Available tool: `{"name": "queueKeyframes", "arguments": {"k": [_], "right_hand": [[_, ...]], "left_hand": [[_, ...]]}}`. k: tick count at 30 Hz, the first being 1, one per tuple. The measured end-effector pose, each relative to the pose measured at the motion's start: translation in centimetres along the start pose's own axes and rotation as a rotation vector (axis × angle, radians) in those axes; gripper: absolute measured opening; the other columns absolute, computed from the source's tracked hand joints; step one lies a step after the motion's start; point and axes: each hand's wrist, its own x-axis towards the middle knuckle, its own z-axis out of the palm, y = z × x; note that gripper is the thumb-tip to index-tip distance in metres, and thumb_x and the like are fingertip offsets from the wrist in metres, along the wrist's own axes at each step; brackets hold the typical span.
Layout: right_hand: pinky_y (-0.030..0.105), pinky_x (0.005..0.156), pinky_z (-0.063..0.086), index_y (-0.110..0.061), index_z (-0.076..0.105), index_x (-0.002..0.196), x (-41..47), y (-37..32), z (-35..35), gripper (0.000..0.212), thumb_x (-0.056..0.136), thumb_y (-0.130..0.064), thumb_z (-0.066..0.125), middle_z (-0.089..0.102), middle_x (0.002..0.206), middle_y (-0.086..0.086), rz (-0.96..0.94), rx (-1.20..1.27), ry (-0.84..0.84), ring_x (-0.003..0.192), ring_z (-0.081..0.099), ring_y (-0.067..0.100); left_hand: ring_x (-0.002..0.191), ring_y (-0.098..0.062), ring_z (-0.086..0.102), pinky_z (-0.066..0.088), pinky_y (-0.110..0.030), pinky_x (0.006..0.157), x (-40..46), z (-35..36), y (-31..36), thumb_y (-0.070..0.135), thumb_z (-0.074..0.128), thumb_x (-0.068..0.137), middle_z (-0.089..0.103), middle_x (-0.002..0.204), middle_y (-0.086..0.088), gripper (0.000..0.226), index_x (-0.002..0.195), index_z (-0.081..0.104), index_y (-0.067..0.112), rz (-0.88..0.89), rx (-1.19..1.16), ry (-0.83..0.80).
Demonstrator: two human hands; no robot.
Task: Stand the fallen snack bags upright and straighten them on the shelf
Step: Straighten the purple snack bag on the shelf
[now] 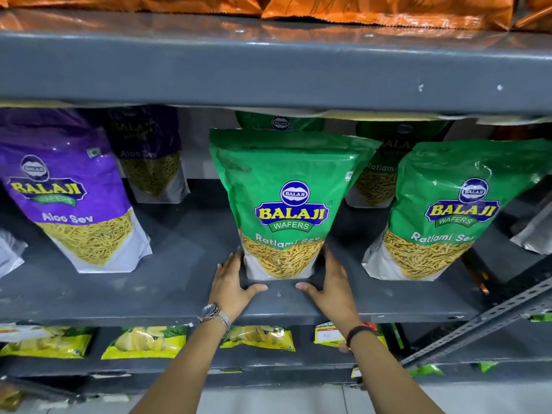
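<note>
A green Ratlami Sev bag (286, 186) stands upright at the middle of the grey shelf (179, 264). My left hand (231, 286) presses flat against its lower left side. My right hand (331, 283) presses against its lower right side, so the bag's base is clasped between both palms. A second green Ratlami Sev bag (454, 210) stands to the right, leaning a little. Two more green bags (379, 174) stand behind. On the left a purple Aloo Sev bag (68, 189) stands tilted, with another purple bag (149, 156) behind it.
The shelf above (268, 70) hangs low over the bag tops and carries orange bags (373, 7). Yellow snack bags (146, 342) lie on the shelf below. A perforated metal brace (484, 321) slants across the lower right. Silver bag edges (534, 234) show at far right and far left.
</note>
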Motion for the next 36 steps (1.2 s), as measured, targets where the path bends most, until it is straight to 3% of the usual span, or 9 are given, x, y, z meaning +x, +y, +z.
{"name": "queueKeyframes", "arguments": {"k": [3, 7, 10, 15, 18, 21, 24, 28, 36], "right_hand": [[0.023, 0.106, 0.022, -0.014, 0.021, 0.14, -2.1, -0.1, 0.3, 0.091, 0.068, -0.023, 0.077, 0.034, 0.147, 0.006, -0.018, 0.103, 0.181, 0.135, 0.026, 0.022], [0.006, 0.099, 0.017, -0.012, 0.042, 0.125, -5.6, -2.6, 2.1, 0.05, 0.082, -0.029, 0.06, 0.048, 0.131, 0.015, -0.214, 0.048, 0.311, 0.121, 0.033, 0.015], [0.001, 0.101, 0.014, -0.02, 0.042, 0.115, -6.2, -5.8, 5.4, 0.036, 0.091, -0.044, 0.031, 0.046, 0.12, -0.001, -0.44, 0.007, 0.178, 0.113, 0.038, 0.013], [0.016, 0.105, 0.023, -0.026, 0.038, 0.125, -4.2, -11.7, 13.2, 0.035, 0.089, -0.028, 0.036, 0.043, 0.128, -0.004, -0.419, 0.096, -0.046, 0.123, 0.039, 0.015], [0.015, 0.104, 0.019, -0.009, 0.034, 0.133, -2.3, -15.0, 17.7, 0.055, 0.085, -0.022, 0.056, 0.04, 0.14, 0.014, -0.259, 0.14, -0.146, 0.132, 0.034, 0.026], [0.011, 0.103, 0.01, -0.007, 0.015, 0.14, -1.0, -17.4, 21.1, 0.085, 0.076, -0.021, 0.069, 0.022, 0.151, 0.013, -0.147, 0.154, -0.255, 0.14, 0.019, 0.024], [0.027, 0.113, 0.006, -0.011, 0.008, 0.142, 0.0, -19.1, 23.7, 0.101, 0.069, -0.027, 0.076, 0.02, 0.152, 0.009, -0.115, 0.133, -0.273, 0.141, 0.017, 0.024], [0.034, 0.108, 0.022, -0.019, 0.033, 0.129, 0.9, -20.6, 25.1, 0.083, 0.06, -0.031, 0.078, 0.051, 0.132, 0.005, -0.081, 0.152, -0.175, 0.124, 0.039, 0.025], [0.04, 0.096, 0.039, -0.017, 0.04, 0.119, -0.1, -20.4, 25.0, 0.061, 0.068, -0.023, 0.074, 0.055, 0.123, 0.006, 0.011, 0.158, -0.117, 0.114, 0.041, 0.026]], "left_hand": [[0.141, -0.024, 0.018, 0.018, -0.042, 0.117, -1.8, -0.7, -0.1, 0.028, 0.071, 0.073, 0.026, 0.151, -0.008, 0.083, 0.14, 0.023, 0.016, 0.0, -0.093, 0.1], [0.133, -0.016, 0.025, 0.022, -0.041, 0.114, -4.4, -3.5, -1.6, 0.032, 0.056, 0.081, 0.038, 0.139, -0.001, 0.059, 0.133, 0.037, 0.01, 0.099, -0.097, 0.379], [0.133, -0.021, 0.032, 0.017, -0.035, 0.113, -5.1, -6.7, -5.2, 0.04, 0.043, 0.079, 0.04, 0.139, -0.006, 0.063, 0.131, 0.037, 0.006, 0.074, -0.062, 0.506], [0.135, -0.021, 0.021, 0.021, -0.049, 0.113, -4.5, -14.2, -11.4, 0.045, 0.05, 0.069, 0.029, 0.147, -0.023, 0.083, 0.135, 0.027, 0.0, -0.067, -0.048, 0.598], [0.139, -0.027, 0.02, 0.019, -0.051, 0.115, -3.0, -18.6, -15.3, 0.062, 0.052, 0.056, 0.021, 0.15, -0.018, 0.108, 0.138, 0.019, 0.0, -0.126, -0.04, 0.496], [0.136, -0.017, 0.013, 0.013, -0.047, 0.116, -1.1, -21.3, -18.8, 0.088, 0.044, 0.039, 0.014, 0.146, -0.002, 0.136, 0.14, 0.008, 0.004, -0.113, -0.017, 0.28], [0.141, -0.023, 0.015, 0.019, -0.049, 0.117, 0.9, -22.7, -20.6, 0.066, 0.062, 0.04, 0.014, 0.152, -0.001, 0.129, 0.142, -0.001, 0.019, -0.099, -0.081, 0.057], [0.132, -0.025, 0.035, 0.033, -0.04, 0.108, 3.1, -23.3, -21.0, 0.049, 0.073, 0.041, 0.037, 0.144, -0.009, 0.116, 0.138, 0.019, 0.013, -0.091, -0.256, -0.046], [0.127, -0.034, 0.037, 0.026, -0.041, 0.109, 2.6, -22.6, -19.8, 0.028, 0.077, 0.062, 0.049, 0.135, -0.013, 0.08, 0.128, 0.035, 0.009, -0.107, -0.159, -0.013]]}}
